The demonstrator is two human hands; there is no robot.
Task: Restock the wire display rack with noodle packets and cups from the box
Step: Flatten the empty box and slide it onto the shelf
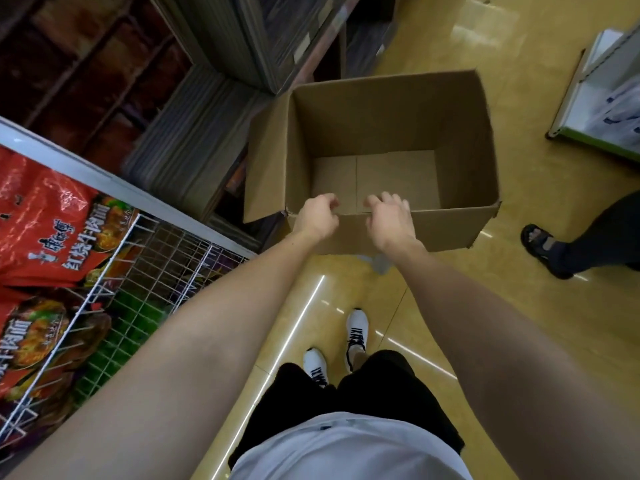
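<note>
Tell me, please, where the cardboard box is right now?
In the head view, the open cardboard box sits on the floor ahead of the person, right of the wire rack, with the left hand and right hand at its near rim.

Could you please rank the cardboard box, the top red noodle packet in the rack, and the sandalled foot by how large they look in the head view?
1. Cardboard box, clearly the largest.
2. Red noodle packet, though the frame cuts it off and it sits nearer the camera.
3. Sandalled foot, the smallest.

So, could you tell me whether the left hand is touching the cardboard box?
Touching. The head view shows the left hand curled over the near rim of the cardboard box, fingers hooked inside the wall.
</note>
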